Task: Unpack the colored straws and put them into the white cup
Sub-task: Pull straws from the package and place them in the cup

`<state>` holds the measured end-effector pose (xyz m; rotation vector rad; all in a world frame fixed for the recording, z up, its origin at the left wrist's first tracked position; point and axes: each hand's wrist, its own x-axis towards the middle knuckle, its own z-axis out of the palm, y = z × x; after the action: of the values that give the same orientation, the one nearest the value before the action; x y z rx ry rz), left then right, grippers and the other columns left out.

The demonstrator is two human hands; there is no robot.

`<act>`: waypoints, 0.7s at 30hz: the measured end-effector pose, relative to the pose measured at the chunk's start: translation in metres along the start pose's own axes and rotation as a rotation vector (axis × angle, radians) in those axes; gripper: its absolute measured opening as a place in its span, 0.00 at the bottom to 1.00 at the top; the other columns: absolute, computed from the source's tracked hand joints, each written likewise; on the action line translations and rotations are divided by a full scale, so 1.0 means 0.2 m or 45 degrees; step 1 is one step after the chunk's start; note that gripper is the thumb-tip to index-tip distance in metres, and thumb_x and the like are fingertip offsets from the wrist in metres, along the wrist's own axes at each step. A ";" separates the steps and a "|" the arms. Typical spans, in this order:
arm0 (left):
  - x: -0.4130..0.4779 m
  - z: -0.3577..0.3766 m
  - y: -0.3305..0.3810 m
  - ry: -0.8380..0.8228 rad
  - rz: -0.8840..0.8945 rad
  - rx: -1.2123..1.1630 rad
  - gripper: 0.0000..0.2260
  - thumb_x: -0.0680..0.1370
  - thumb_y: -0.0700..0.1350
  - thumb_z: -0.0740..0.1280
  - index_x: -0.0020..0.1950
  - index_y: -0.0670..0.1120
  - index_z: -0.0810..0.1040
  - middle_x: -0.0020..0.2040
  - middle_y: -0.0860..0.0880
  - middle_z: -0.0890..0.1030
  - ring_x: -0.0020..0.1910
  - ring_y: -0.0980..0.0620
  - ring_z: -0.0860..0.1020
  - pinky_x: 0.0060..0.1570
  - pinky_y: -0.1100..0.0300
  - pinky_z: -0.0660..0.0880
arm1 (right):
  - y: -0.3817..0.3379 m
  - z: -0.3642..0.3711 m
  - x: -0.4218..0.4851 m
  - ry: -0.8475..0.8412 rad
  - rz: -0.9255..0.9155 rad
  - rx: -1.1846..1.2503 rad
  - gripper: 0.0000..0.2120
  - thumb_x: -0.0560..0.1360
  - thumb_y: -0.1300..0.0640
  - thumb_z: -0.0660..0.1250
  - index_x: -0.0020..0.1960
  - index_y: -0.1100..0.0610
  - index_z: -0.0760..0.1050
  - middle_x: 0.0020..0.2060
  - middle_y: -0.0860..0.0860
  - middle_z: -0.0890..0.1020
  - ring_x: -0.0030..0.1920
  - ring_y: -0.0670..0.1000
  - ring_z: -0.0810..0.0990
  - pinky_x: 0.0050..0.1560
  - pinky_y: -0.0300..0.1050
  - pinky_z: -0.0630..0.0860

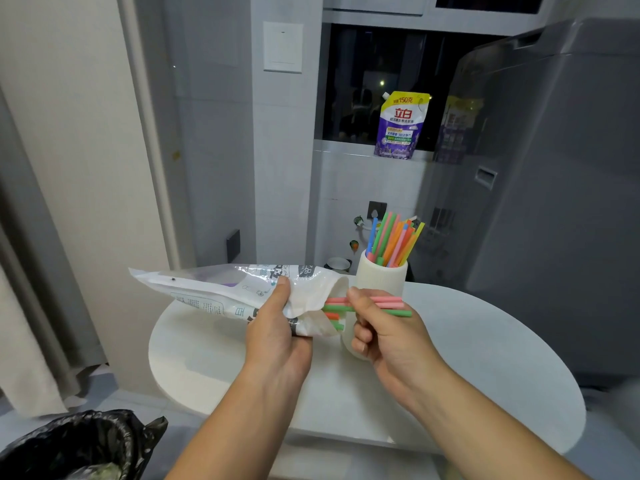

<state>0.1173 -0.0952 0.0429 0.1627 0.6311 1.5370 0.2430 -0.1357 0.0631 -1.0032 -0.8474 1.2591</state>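
Above the round white table (485, 341), in front of the ribbed white cup (381, 277), the left hand (277, 336) clenches the crinkly plastic bag (207, 289) while the right hand (381, 329) pinches light, stiff, probably slippery pink and green straws (389, 300) mid-length.

1. The table (485, 358) is bare on its right half, between the cup (381, 277) and the washer (554, 168).
2. The cup stands at the table's far edge. The straws (394, 237) in it fan up and rightward, crowding its mouth.
3. The right hand (377, 327) pinches a bunch (391, 304) just in front of the cup wall, below the rim.
4. The bag (214, 289), gripped by the left hand (277, 334), hangs across the air over the table's left side. The surface beneath it is bare.
5. The washer walls off the right.
6. A bin (69, 445) sits on the floor at lower left, apart from the table.
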 end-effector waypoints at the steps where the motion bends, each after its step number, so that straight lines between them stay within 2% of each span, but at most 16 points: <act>1: -0.01 0.00 0.00 0.000 -0.003 0.002 0.22 0.83 0.45 0.69 0.75 0.38 0.75 0.70 0.40 0.81 0.68 0.43 0.82 0.67 0.44 0.79 | 0.00 0.00 0.00 0.011 0.023 0.040 0.05 0.74 0.60 0.73 0.46 0.59 0.79 0.25 0.47 0.71 0.25 0.46 0.66 0.26 0.40 0.66; 5: -0.02 0.02 0.01 0.026 0.005 -0.006 0.21 0.83 0.43 0.69 0.75 0.38 0.75 0.69 0.40 0.82 0.62 0.44 0.83 0.52 0.50 0.84 | 0.02 0.01 0.02 0.104 0.085 0.248 0.04 0.74 0.62 0.73 0.46 0.58 0.78 0.26 0.47 0.70 0.25 0.44 0.66 0.25 0.37 0.66; 7: -0.02 0.01 0.00 0.021 0.004 -0.013 0.21 0.83 0.44 0.70 0.75 0.38 0.76 0.69 0.40 0.83 0.65 0.44 0.83 0.50 0.51 0.85 | 0.03 0.01 0.03 0.162 0.071 0.295 0.04 0.75 0.60 0.72 0.46 0.58 0.77 0.27 0.48 0.69 0.25 0.45 0.66 0.24 0.37 0.66; 12: -0.01 0.01 -0.02 0.001 -0.007 -0.020 0.21 0.83 0.44 0.70 0.74 0.38 0.76 0.67 0.40 0.84 0.66 0.42 0.83 0.59 0.47 0.83 | 0.08 0.02 0.03 0.216 -0.048 0.063 0.13 0.79 0.49 0.68 0.42 0.58 0.75 0.27 0.50 0.67 0.25 0.47 0.64 0.26 0.42 0.63; 14: -0.01 0.02 -0.02 -0.007 -0.005 -0.021 0.21 0.83 0.44 0.69 0.74 0.38 0.76 0.68 0.40 0.83 0.67 0.42 0.82 0.57 0.48 0.84 | 0.08 0.02 0.03 0.209 -0.078 0.045 0.15 0.78 0.48 0.69 0.41 0.58 0.75 0.26 0.50 0.67 0.25 0.48 0.64 0.26 0.43 0.64; 16: 0.00 0.01 -0.03 -0.024 -0.005 -0.023 0.21 0.83 0.44 0.69 0.74 0.38 0.76 0.68 0.39 0.83 0.68 0.42 0.81 0.57 0.48 0.84 | 0.08 0.01 0.03 0.178 -0.110 0.049 0.13 0.77 0.49 0.71 0.44 0.59 0.76 0.25 0.50 0.67 0.25 0.47 0.64 0.27 0.42 0.65; 19: 0.00 0.00 -0.04 -0.054 0.002 -0.030 0.22 0.83 0.44 0.70 0.75 0.38 0.76 0.69 0.40 0.83 0.68 0.42 0.81 0.68 0.43 0.78 | 0.08 0.01 0.04 0.163 -0.147 0.072 0.09 0.77 0.55 0.72 0.48 0.61 0.77 0.25 0.49 0.67 0.25 0.46 0.64 0.27 0.41 0.65; 21: 0.00 0.01 -0.03 -0.043 0.018 -0.026 0.21 0.82 0.43 0.70 0.75 0.38 0.76 0.69 0.40 0.83 0.68 0.43 0.82 0.68 0.42 0.78 | 0.07 0.01 0.05 0.188 -0.150 0.074 0.08 0.78 0.57 0.71 0.48 0.62 0.78 0.24 0.48 0.67 0.25 0.46 0.64 0.28 0.41 0.65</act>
<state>0.1242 -0.0956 0.0415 0.1778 0.5882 1.5508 0.2371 -0.1259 0.0496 -0.9732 -0.7408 1.0895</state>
